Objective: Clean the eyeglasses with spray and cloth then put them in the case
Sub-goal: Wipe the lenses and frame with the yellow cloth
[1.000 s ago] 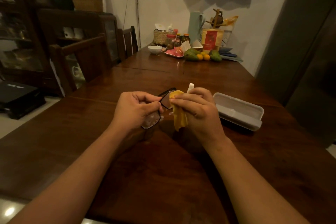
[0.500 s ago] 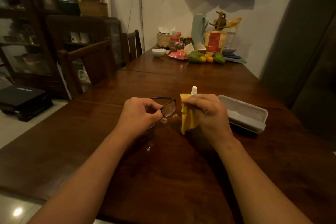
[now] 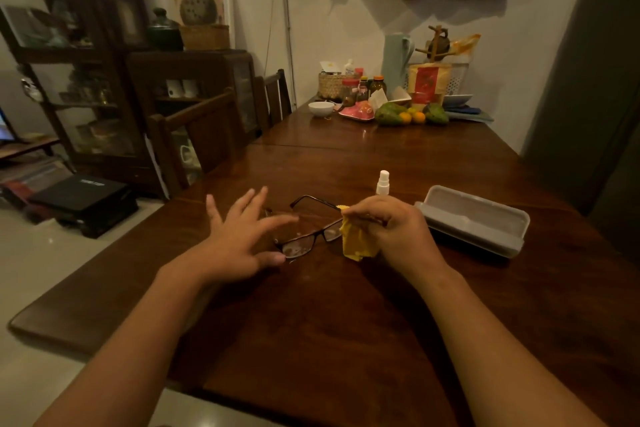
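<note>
Starting at the far left, a dark glass-fronted cabinet [image 3: 69, 80] is standing against the wall, with a black box [image 3: 83, 198] sitting on the floor in front of it. Moving in, a wooden chair [image 3: 201, 135] is standing pushed up to the long wooden table [image 3: 311, 340].

Now the left hand [image 3: 242, 236] is hovering low over the table, palm down, fingers splayed wide and gripping nothing. Its forefinger is blurring across the left part of the eyeglasses [image 3: 301, 246], and I cannot tell whether it is touching them.

The eyeglasses are sitting at the table top between the two hands, their dark frame showing and the temples unfolded, pointing away from the person.

At the frame's right end the yellow cloth [image 3: 356, 243] is hanging bunched and touching the frame. The right hand [image 3: 391, 229] is pinching it in curled fingers, and whether it is pinching the frame through the cloth I cannot tell.

Just behind that hand the small white spray bottle [image 3: 382, 182] is standing upright. Far down the table, green and orange fruit [image 3: 405, 116] is lying among jars and packets.

Finishing on the right, the grey case [image 3: 474, 218] is lying open near the right hand, its pale inside facing up.
</note>
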